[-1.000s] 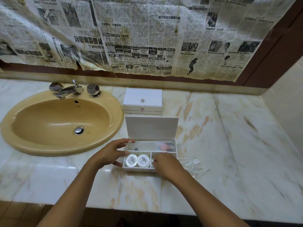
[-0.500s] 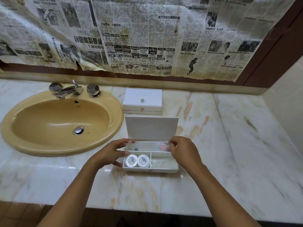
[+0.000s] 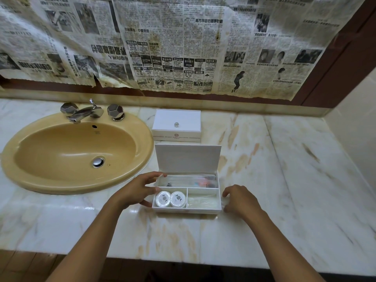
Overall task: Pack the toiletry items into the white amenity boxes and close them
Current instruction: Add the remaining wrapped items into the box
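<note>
Head view:
Open box [image 3: 203, 208]: white, rectangular, between the hands on the marble surface [image 3: 284, 200]; long axis left-right, lid upright.
Contents: two round crest-printed packs [image 3: 170, 199]; clear sachets.
Left hand [image 3: 134, 190]: grips box's left end.
Right hand [image 3: 240, 200]: fingers curled at right end; contact unclear.
Closed box [image 3: 176, 125]: beyond; print unreadable.

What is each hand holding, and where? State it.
The left hand grips the open box at its left wall; the right hand holds nothing.
</note>
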`<act>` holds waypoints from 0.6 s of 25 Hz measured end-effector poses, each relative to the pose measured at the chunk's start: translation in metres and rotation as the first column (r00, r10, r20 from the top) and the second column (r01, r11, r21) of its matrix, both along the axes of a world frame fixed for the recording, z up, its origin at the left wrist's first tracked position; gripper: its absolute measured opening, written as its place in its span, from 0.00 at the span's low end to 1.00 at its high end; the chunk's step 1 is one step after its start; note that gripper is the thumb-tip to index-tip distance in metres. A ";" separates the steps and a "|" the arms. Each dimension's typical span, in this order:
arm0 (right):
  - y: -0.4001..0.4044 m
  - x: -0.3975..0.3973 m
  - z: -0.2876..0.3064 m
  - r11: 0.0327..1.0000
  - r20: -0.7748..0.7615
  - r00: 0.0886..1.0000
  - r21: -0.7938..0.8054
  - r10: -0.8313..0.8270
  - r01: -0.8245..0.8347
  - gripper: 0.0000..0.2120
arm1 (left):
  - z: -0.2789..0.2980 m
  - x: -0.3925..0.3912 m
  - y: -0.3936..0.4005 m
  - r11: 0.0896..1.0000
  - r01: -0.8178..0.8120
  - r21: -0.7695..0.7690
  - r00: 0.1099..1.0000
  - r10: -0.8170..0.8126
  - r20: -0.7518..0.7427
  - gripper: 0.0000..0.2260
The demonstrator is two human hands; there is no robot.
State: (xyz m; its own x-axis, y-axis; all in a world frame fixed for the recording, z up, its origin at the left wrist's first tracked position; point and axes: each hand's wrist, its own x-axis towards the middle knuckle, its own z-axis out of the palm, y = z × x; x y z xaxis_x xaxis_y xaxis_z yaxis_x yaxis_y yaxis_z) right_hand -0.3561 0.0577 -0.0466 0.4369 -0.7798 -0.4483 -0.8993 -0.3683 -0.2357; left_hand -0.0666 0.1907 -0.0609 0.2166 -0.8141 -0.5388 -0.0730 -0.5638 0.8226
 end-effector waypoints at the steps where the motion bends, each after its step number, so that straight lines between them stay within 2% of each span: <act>1: 0.001 0.000 -0.002 1.000 0.000 1.000 0.001 0.006 -0.006 0.19 | -0.001 0.000 0.000 1.000 -0.005 0.003 1.000 0.005 0.003 0.22; 6: 0.002 0.000 -0.008 0.998 0.051 0.998 -0.054 -0.038 0.041 0.12 | -0.004 -0.001 0.002 1.000 -0.028 0.011 0.999 0.027 0.029 0.24; 15: -0.006 0.002 0.004 0.984 0.164 0.981 -0.126 -0.108 0.129 0.10 | 0.004 0.000 0.002 0.999 0.034 0.017 0.999 -0.035 0.028 0.28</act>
State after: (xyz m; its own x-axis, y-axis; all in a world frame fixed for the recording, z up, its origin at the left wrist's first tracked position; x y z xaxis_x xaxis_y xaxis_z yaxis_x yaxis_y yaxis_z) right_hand -0.3540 0.0517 -0.0429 0.3939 -0.8789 -0.2690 -0.8945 -0.2993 -0.3321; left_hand -0.0669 0.1932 -0.0566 0.2036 -0.8126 -0.5461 -0.1156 -0.5738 0.8108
